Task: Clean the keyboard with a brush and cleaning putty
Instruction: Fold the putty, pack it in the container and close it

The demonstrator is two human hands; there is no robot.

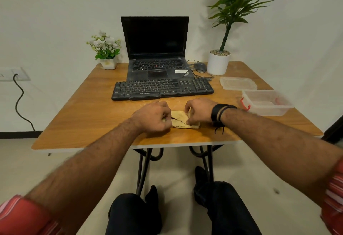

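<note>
A flattened slab of pale yellow cleaning putty (181, 119) lies on the wooden table (89, 116) near its front edge, with a dark crack across it. My left hand (153, 117) grips its left end with curled fingers. My right hand (199, 111) pinches its right part. Just behind them lies the black keyboard (162, 88). No brush shows in the head view.
An open black laptop (156, 49) stands behind the keyboard, with a mouse (200, 66) to its right. A clear plastic box (267, 102) and its lid (238, 83) sit at the right. A flower pot (107, 63) and a white potted plant (218, 62) stand at the back.
</note>
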